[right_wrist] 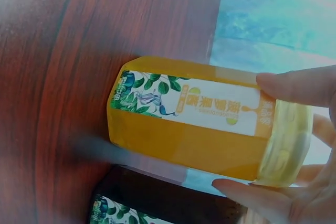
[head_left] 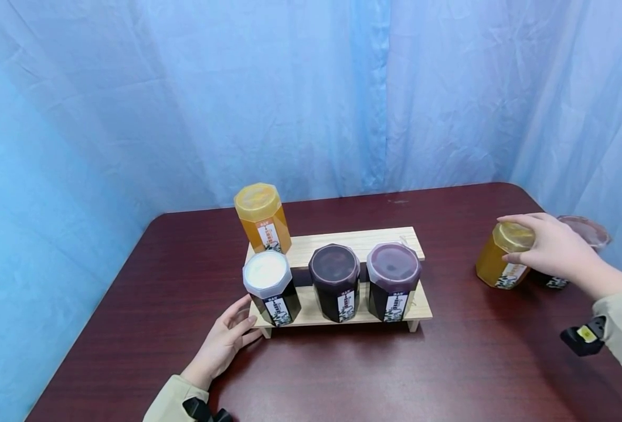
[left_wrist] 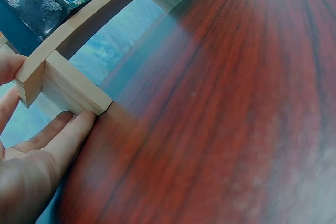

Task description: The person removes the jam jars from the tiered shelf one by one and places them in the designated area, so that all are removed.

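Observation:
On the right of the table my right hand (head_left: pixel 553 243) grips a jar of yellow jam (right_wrist: pixel 194 121) around its lid end, thumb on one side and fingers on the other. Whether its base touches the table, I cannot tell. A dark jar (right_wrist: pixel 163 198) stands right beside it, partly behind my hand. My left hand (head_left: pixel 226 340) holds the left front corner of a two-step wooden rack (head_left: pixel 311 319), fingers against its leg (left_wrist: pixel 73 85). On the rack's lower step stand three dark jars, with a white lid (head_left: pixel 266 273), a dark lid (head_left: pixel 335 265) and a purple lid (head_left: pixel 394 265).
Another yellow jar (head_left: pixel 263 220) stands at the left end of the rack's upper step, whose bare board (head_left: pixel 353 243) runs to its right. The dark red table (head_left: pixel 374 375) ends at the back against a blue curtain (head_left: pixel 268 105), which also hangs at both sides.

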Demonstrator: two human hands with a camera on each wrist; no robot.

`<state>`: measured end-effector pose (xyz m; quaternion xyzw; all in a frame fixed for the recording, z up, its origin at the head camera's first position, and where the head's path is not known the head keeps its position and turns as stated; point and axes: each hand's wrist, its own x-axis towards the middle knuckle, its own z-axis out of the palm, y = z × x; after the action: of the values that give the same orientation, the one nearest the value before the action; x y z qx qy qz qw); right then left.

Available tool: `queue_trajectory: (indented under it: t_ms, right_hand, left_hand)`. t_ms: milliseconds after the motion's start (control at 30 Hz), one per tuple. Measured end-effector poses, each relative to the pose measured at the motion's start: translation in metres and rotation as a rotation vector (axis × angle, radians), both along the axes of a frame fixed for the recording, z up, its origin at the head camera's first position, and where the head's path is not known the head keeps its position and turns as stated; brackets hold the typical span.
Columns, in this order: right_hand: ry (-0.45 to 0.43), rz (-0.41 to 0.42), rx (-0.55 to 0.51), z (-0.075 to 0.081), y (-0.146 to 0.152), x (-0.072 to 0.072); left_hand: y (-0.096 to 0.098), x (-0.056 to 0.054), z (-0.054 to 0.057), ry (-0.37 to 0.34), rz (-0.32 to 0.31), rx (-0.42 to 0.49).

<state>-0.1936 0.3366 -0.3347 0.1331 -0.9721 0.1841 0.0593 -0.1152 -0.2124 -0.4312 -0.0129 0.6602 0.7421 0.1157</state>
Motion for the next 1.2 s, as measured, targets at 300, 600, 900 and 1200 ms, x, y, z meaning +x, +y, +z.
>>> queue_trajectory:
  t_ms: [300,600,900,1200]
  right_hand:
    - [-0.031,-0.023,0.045,0.004,-0.002,0.003]
    - [-0.042,-0.037,0.068,0.007,-0.002,0.005]
    - [-0.063,-0.035,0.155,0.01,-0.005,0.003]
    - [-0.068,-0.045,0.174,0.012,-0.004,0.004]
  left_hand:
    - [0.0,0.001,-0.001,0.002,0.003,0.001]
    - [0.0,0.001,0.0,0.002,0.0,0.006]
    - [-0.001,0.001,0.001,-0.01,-0.006,0.014]
    - [0.0,0.0,0.001,-0.008,0.008,-0.005]
